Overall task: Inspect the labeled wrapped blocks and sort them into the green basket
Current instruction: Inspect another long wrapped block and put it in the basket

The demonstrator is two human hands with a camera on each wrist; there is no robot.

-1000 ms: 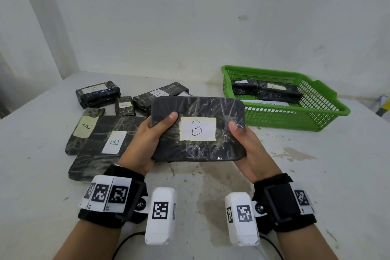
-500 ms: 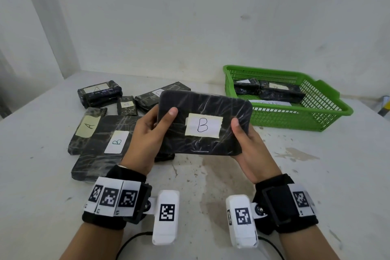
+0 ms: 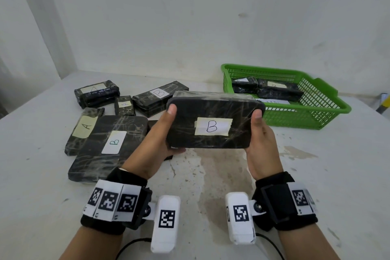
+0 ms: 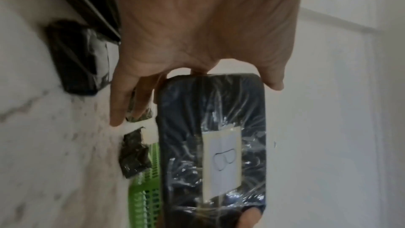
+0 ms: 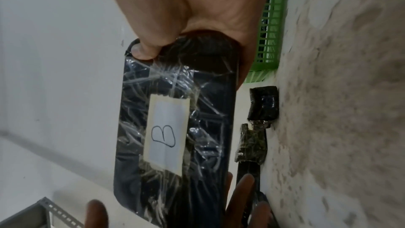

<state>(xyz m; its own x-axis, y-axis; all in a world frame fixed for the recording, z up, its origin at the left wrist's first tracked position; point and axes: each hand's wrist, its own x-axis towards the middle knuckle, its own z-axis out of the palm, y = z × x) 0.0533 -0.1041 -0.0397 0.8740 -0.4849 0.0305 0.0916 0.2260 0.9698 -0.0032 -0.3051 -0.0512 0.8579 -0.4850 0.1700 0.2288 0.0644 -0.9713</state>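
Gripping short edges of B block (image 3: 213,120); both hands

A bare workroom or storage corner, not a home. Plain white walls (image 3: 190,17) fill the top of the frame and meet in a corner at upper left. The counter (image 3: 316,175) below is rough, stained and paint-worn. At lower left of the right wrist view stands a slotted metal shelf post (image 5: 54,212).

Glossy crinkled film wraps the block (image 3: 213,120) — paper label (image 3: 213,126), probably — beside a plastic basket (image 3: 312,120).
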